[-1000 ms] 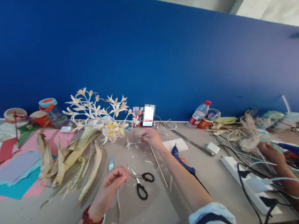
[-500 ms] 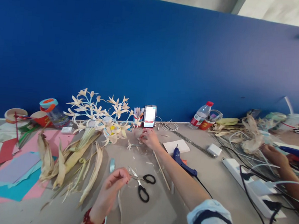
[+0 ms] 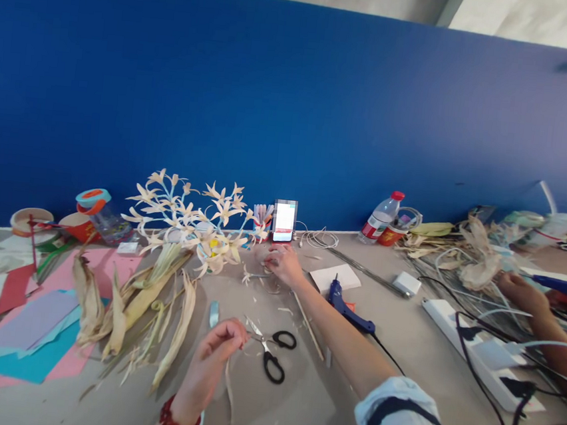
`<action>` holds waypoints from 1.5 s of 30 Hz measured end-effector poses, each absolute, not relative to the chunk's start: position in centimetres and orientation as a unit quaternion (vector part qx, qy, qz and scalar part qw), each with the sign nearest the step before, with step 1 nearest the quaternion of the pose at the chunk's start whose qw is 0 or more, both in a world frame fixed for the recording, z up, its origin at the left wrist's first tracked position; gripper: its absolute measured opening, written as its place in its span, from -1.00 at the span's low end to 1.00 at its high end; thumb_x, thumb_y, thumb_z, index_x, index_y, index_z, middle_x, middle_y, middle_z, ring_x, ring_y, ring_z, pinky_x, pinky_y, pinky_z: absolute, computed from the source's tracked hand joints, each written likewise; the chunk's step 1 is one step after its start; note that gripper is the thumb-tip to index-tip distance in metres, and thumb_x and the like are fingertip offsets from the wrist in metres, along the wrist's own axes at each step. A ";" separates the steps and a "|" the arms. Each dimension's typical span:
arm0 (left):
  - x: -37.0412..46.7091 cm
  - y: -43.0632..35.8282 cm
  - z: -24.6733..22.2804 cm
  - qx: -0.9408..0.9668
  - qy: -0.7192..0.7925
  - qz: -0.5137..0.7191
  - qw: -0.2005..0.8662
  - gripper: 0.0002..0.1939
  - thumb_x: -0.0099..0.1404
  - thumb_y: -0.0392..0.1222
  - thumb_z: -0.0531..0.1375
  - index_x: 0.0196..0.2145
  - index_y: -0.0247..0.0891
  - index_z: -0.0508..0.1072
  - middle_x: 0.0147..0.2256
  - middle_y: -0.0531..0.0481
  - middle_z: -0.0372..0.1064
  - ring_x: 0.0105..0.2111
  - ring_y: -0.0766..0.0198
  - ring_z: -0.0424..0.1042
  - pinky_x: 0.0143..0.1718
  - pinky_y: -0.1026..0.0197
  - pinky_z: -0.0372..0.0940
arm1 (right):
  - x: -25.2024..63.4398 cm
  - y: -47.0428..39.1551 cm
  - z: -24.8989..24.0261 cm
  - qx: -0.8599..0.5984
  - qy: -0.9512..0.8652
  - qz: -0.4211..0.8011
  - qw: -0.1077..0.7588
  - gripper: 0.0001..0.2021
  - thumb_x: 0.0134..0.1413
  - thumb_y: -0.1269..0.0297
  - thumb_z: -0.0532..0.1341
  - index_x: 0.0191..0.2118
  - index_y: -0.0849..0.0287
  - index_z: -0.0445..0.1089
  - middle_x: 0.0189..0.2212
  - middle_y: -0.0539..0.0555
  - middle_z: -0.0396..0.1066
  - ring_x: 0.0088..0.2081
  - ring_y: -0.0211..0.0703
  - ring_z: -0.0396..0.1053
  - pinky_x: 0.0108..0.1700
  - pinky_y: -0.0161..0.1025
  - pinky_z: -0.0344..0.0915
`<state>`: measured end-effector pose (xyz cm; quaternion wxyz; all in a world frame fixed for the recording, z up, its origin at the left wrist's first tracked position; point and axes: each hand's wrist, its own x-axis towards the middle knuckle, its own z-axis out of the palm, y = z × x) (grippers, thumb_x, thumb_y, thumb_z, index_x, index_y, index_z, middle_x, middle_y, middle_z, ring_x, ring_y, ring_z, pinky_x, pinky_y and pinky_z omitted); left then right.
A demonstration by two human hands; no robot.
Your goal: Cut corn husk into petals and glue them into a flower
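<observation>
My left hand [image 3: 217, 356] hovers over the near table with thumb and fingers pinched together; what they hold, if anything, is too small to make out. A pale thin strip [image 3: 229, 394] runs down beside it. Just right of its fingertips lie open scissors [image 3: 270, 350] with black handles. My right hand [image 3: 284, 265] reaches forward below a lit phone [image 3: 284, 220], its fingers drawn together over small clutter that I cannot identify. Left of it stand cream husk flowers [image 3: 221, 210] on pale blue stems. Dried corn husks [image 3: 142, 299] lie at the left.
A blue glue gun [image 3: 347, 309] rests right of my forearm, near a white card [image 3: 335, 277]. Farther right are a power strip [image 3: 480, 355] with cables, a water bottle [image 3: 382, 218] and a co-worker's hand [image 3: 523, 294]. Coloured paper [image 3: 25, 341] covers the left side.
Both hands stay in nearly the same places, with the left fingers still pinched. The view has shifted very slightly.
</observation>
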<state>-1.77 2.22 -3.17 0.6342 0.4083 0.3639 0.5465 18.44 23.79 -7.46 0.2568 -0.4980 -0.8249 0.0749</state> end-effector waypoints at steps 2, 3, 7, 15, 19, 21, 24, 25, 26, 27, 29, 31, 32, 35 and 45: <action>-1.8 2.3 -3.2 0.409 0.364 0.548 0.633 -0.77 0.22 -0.09 0.28 -0.50 -0.26 0.40 -0.43 -0.01 0.26 -0.29 0.18 0.28 -0.12 0.14 0.17 | 18.5 23.8 -7.4 -0.500 -0.824 0.074 0.256 -0.90 0.09 0.32 0.32 -0.27 0.06 0.61 -0.03 0.11 0.45 -0.03 0.06 0.28 0.00 -0.10 0.23; -1.8 2.3 -3.2 0.410 0.362 0.549 0.632 -0.77 0.22 -0.09 0.28 -0.50 -0.26 0.40 -0.43 -0.01 0.25 -0.29 0.18 0.28 -0.12 0.15 0.17 | 18.4 23.9 -7.4 -0.500 -0.824 0.073 0.255 -0.90 0.09 0.31 0.32 -0.27 0.06 0.61 -0.03 0.11 0.45 -0.04 0.06 0.28 0.00 -0.10 0.23; -1.8 2.3 -3.2 0.414 0.355 0.547 0.635 -0.78 0.23 -0.10 0.27 -0.49 -0.26 0.40 -0.43 0.00 0.25 -0.29 0.19 0.28 -0.11 0.15 0.16 | 18.2 23.8 -7.1 -0.499 -0.827 0.071 0.250 -0.92 0.07 0.31 0.33 -0.30 0.07 0.60 -0.10 0.10 0.47 -0.09 0.02 0.32 -0.03 -0.12 0.23; -1.8 2.2 -3.1 0.402 0.354 0.553 0.639 -0.77 0.23 -0.12 0.27 -0.50 -0.26 0.40 -0.44 0.01 0.24 -0.30 0.19 0.28 -0.12 0.16 0.17 | 17.2 23.6 -6.6 -0.515 -0.818 0.066 0.248 -0.92 0.08 0.35 0.30 -0.34 0.12 0.58 -0.20 0.10 0.48 -0.18 -0.03 0.34 -0.13 -0.19 0.24; -1.8 2.2 -3.3 0.399 0.348 0.553 0.643 -0.78 0.23 -0.13 0.27 -0.51 -0.25 0.40 -0.44 0.01 0.24 -0.30 0.20 0.28 -0.09 0.14 0.17 | 17.1 23.1 -6.5 -0.522 -0.813 0.059 0.251 -0.91 0.09 0.36 0.28 -0.36 0.13 0.57 -0.17 0.14 0.48 -0.14 0.01 0.33 -0.10 -0.16 0.22; -1.8 2.2 -3.3 0.399 0.350 0.551 0.644 -0.79 0.24 -0.14 0.26 -0.50 -0.26 0.40 -0.43 0.01 0.25 -0.30 0.19 0.28 -0.10 0.14 0.17 | 17.2 22.9 -6.4 -0.526 -0.810 0.055 0.254 -0.90 0.10 0.37 0.28 -0.37 0.15 0.56 -0.17 0.15 0.48 -0.10 0.03 0.32 -0.06 -0.16 0.21; -1.8 2.1 -3.1 0.399 0.351 0.550 0.645 -0.78 0.23 -0.12 0.27 -0.50 -0.26 0.40 -0.43 0.00 0.25 -0.30 0.19 0.28 -0.11 0.15 0.16 | 17.6 22.5 -6.4 -0.530 -0.806 0.052 0.257 -0.90 0.10 0.37 0.27 -0.36 0.17 0.56 -0.17 0.15 0.48 -0.09 0.02 0.32 -0.03 -0.16 0.20; -1.8 2.1 -3.1 0.399 0.352 0.549 0.645 -0.77 0.23 -0.12 0.27 -0.50 -0.26 0.39 -0.43 0.00 0.25 -0.29 0.18 0.28 -0.11 0.15 0.16 | 17.7 22.5 -6.3 -0.531 -0.806 0.052 0.258 -0.91 0.09 0.37 0.27 -0.36 0.17 0.56 -0.16 0.15 0.48 -0.09 0.02 0.32 -0.03 -0.16 0.20; -1.7 2.1 -3.1 0.401 0.352 0.548 0.644 -0.77 0.24 -0.12 0.26 -0.50 -0.26 0.39 -0.44 0.00 0.25 -0.29 0.18 0.28 -0.12 0.15 0.16 | 17.8 22.4 -6.3 -0.531 -0.805 0.053 0.259 -0.91 0.09 0.37 0.28 -0.36 0.17 0.56 -0.16 0.15 0.48 -0.09 0.01 0.32 -0.04 -0.17 0.20; -1.7 2.2 -3.0 0.403 0.352 0.547 0.644 -0.77 0.24 -0.13 0.26 -0.50 -0.26 0.39 -0.43 0.00 0.25 -0.29 0.18 0.28 -0.12 0.15 0.16 | 17.9 22.3 -6.3 -0.531 -0.804 0.053 0.261 -0.91 0.09 0.37 0.28 -0.36 0.17 0.56 -0.15 0.15 0.48 -0.09 0.01 0.33 -0.04 -0.17 0.20; -1.7 2.2 -3.1 0.406 0.349 0.546 0.644 -0.78 0.26 -0.13 0.24 -0.50 -0.26 0.40 -0.43 0.00 0.25 -0.29 0.18 0.28 -0.12 0.16 0.15 | 18.0 22.2 -6.3 -0.532 -0.803 0.054 0.264 -0.92 0.08 0.37 0.28 -0.35 0.17 0.56 -0.15 0.15 0.48 -0.10 0.00 0.34 -0.04 -0.17 0.20; -1.8 2.2 -3.2 0.407 0.346 0.545 0.646 -0.79 0.26 -0.15 0.23 -0.49 -0.26 0.40 -0.43 0.00 0.25 -0.29 0.19 0.28 -0.12 0.16 0.15 | 18.1 22.0 -6.4 -0.532 -0.802 0.057 0.266 -0.91 0.09 0.37 0.28 -0.36 0.16 0.56 -0.17 0.15 0.49 -0.12 0.01 0.35 -0.05 -0.17 0.21; -1.8 2.2 -3.3 0.408 0.346 0.545 0.646 -0.80 0.27 -0.15 0.23 -0.48 -0.25 0.40 -0.43 0.00 0.25 -0.28 0.19 0.28 -0.12 0.16 0.15 | 18.1 21.9 -6.5 -0.531 -0.802 0.058 0.266 -0.90 0.09 0.37 0.27 -0.36 0.16 0.57 -0.17 0.14 0.50 -0.12 0.01 0.35 -0.06 -0.17 0.21; -1.9 2.2 -3.5 0.409 0.345 0.547 0.644 -0.81 0.27 -0.17 0.22 -0.48 -0.26 0.40 -0.42 0.00 0.25 -0.28 0.19 0.28 -0.11 0.16 0.15 | 18.2 21.6 -6.6 -0.529 -0.802 0.065 0.271 -0.89 0.10 0.36 0.27 -0.35 0.15 0.58 -0.16 0.14 0.50 -0.12 0.02 0.37 -0.04 -0.14 0.22; -2.0 2.3 -3.3 0.435 0.358 0.545 0.621 -0.78 0.30 -0.16 0.19 -0.49 -0.26 0.35 -0.43 0.02 0.24 -0.29 0.22 0.29 -0.14 0.20 0.19 | 19.0 19.6 -1.5 -0.508 -0.798 0.124 0.300 -0.89 0.12 0.42 0.25 -0.27 0.18 0.55 -0.11 0.18 0.49 -0.10 -0.01 0.43 -0.01 -0.10 0.32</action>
